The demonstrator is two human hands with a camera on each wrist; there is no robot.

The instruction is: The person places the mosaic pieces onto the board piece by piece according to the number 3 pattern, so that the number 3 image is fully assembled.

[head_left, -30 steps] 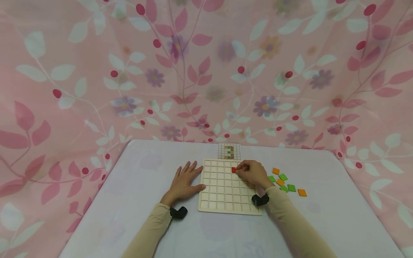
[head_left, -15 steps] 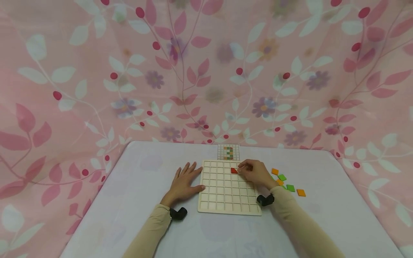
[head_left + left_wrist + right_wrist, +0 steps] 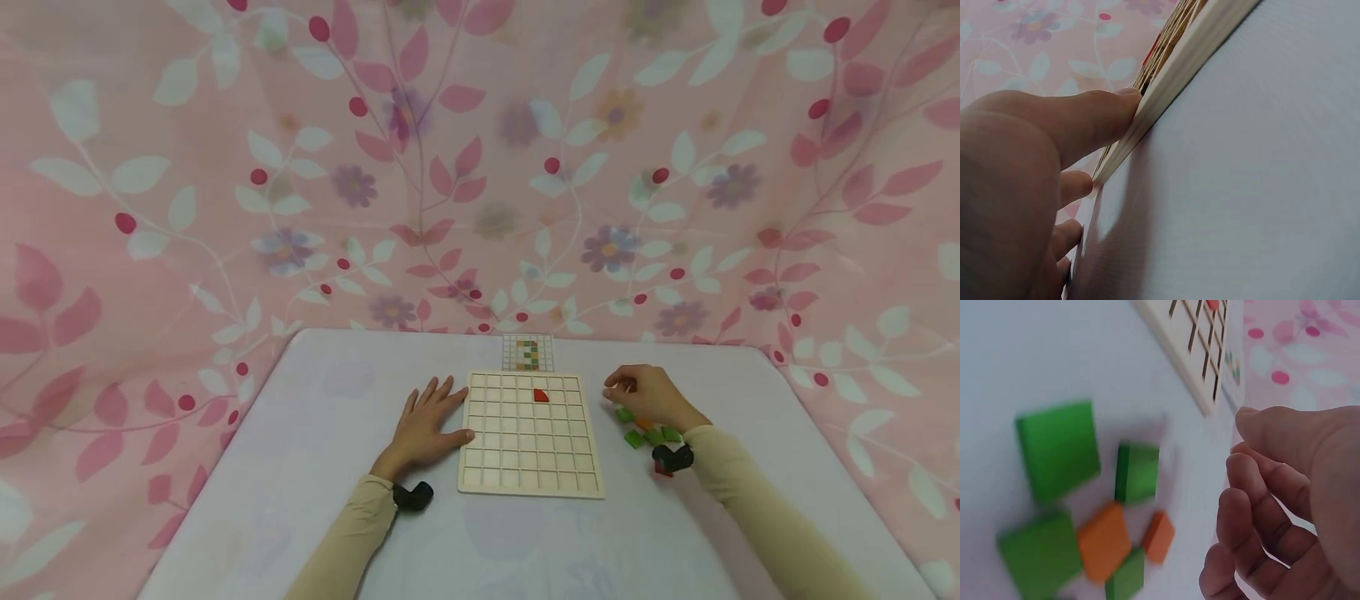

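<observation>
A wooden board (image 3: 529, 471) with a grid of square cells lies on the table. One red tile with a rounded corner (image 3: 541, 396) sits in a cell towards the board's far right. My left hand (image 3: 422, 429) lies at the board's left side with spread fingers, its thumb (image 3: 1100, 119) touching the edge. Off the board's right side, my right hand (image 3: 648, 393) hovers above the loose tiles, fingers loosely bent and holding nothing. In the right wrist view, green tiles (image 3: 1060, 453) and orange tiles (image 3: 1104, 540) lie beside that hand; some are blurred.
A small card (image 3: 510, 360) printed with a grid and coloured squares lies just beyond the board. A red piece (image 3: 663, 472) shows partly under the right wrist's black camera (image 3: 672, 457). A pink floral cloth (image 3: 495, 208) hangs behind the white table (image 3: 337, 450).
My right hand has let go of the red tile, leaving it on the board, and has moved right to the loose tiles. The left hand stays at the board's edge.
</observation>
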